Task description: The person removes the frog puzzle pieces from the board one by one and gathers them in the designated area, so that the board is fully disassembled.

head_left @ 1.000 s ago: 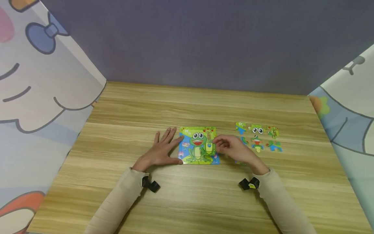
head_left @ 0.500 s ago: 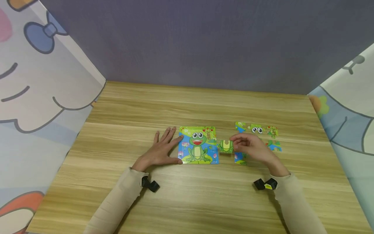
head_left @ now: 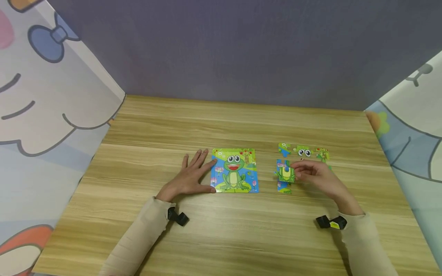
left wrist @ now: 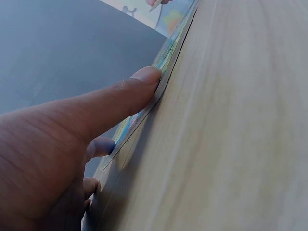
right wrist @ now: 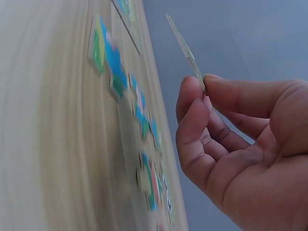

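Note:
A square frog picture board (head_left: 234, 170) lies on the table, and my left hand (head_left: 188, 179) rests at its left edge with fingers spread. In the left wrist view the thumb (left wrist: 130, 91) presses on the board's rim. My right hand (head_left: 315, 176) pinches a green puzzle piece (head_left: 286, 174) showing the frog's belly and legs. The right wrist view shows that piece (right wrist: 185, 48) edge-on between thumb and fingers, raised above the table. Under and behind the hand lie loose puzzle pieces, some of them partly hidden, among them one with the frog's eyes (head_left: 304, 151).
The wooden table (head_left: 221, 237) meets a dark grey panel (head_left: 241, 53) at the back. Cartoon-printed walls stand on both sides. A blue-green corner piece (head_left: 284, 188) lies at the near left of the loose pieces.
My right hand has carried the pinched puzzle piece rightward, from over the frog board to over the loose pieces. The left hand has stayed at the board's edge.

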Motion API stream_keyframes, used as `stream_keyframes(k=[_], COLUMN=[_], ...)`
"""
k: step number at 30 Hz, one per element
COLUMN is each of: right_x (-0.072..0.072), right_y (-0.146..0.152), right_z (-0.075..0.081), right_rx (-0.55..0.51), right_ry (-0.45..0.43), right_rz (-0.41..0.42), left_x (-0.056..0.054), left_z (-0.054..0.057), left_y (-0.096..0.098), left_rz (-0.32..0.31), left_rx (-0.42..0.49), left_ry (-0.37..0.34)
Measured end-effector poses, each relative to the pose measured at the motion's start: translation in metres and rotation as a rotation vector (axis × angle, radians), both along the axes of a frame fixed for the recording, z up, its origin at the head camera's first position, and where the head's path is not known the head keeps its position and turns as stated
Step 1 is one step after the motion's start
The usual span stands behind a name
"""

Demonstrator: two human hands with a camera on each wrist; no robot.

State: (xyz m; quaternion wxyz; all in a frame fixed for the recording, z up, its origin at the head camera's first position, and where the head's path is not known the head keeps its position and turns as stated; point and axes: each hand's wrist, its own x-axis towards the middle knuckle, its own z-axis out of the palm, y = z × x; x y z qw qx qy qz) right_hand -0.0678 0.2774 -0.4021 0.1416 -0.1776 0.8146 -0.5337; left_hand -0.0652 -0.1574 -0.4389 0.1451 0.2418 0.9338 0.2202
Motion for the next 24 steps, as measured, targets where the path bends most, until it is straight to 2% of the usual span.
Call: stream_keyframes(k=[11, 24], right_x=[0.012, 0.026], right_y=[0.037, 0.06], right_z=[-0.009, -0.02], right_rx=[-0.036, -0.061], right_ry=[0.044, -0.046], right_rz=[-0.016, -0.014], left_x=[-0.001, 0.0], left_z=[0.0, 0.0], left_y=[0.0, -0.002], left_rz=[0.004, 0.0], left_rx=[0.0, -0.005], left_ry=[-0.012, -0.014])
